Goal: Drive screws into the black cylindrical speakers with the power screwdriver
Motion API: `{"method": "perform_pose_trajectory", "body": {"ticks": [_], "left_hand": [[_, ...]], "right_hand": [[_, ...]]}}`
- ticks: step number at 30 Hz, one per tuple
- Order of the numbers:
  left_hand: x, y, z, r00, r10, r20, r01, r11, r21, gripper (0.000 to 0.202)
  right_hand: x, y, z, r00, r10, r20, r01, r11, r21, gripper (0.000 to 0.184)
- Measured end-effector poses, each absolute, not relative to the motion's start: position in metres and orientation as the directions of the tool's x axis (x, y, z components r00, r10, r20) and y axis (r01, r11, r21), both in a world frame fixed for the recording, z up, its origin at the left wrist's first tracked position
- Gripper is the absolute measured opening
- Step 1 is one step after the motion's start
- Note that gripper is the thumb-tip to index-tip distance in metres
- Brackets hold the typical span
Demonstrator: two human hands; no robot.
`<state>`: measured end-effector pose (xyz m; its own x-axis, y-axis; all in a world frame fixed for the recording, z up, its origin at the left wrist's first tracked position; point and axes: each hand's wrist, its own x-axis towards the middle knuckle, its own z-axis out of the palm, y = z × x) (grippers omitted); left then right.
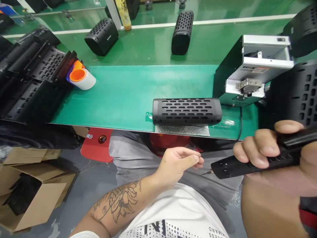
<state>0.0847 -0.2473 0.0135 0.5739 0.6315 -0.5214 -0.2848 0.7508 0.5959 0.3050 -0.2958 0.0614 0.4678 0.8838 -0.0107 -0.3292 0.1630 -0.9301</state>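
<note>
My right hand [267, 145] grips a black electric screwdriver [237, 165] that points left, its thin bit tip just short of my left hand. My left hand [178, 162] hovers over my lap below the table edge, fingers loosely pinched toward the bit tip; whether a screw sits between them I cannot tell. A black perforated speaker shell [187, 111] lies on its side on a foam pad at the near edge of the green mat [123, 96], just above both hands.
A black and silver screw feeder box [247, 66] stands at the right with a cable. Stacked black shells [32, 76] and an orange and white cup [80, 76] sit at left. Two more speakers [182, 31] lie on the far belt. Open cardboard boxes [29, 191] are on the floor.
</note>
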Motion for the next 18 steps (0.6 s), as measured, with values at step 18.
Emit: {"method": "perform_pose_trajectory", "body": {"ticks": [18], "left_hand": [[0.089,-0.255,0.018,0.59,0.609,-0.53,-0.168,0.735,0.657,0.042]], "right_hand": [[0.31,-0.28,0.049,0.45,0.892,-0.05,-0.508,0.209,-0.836,0.041]]}}
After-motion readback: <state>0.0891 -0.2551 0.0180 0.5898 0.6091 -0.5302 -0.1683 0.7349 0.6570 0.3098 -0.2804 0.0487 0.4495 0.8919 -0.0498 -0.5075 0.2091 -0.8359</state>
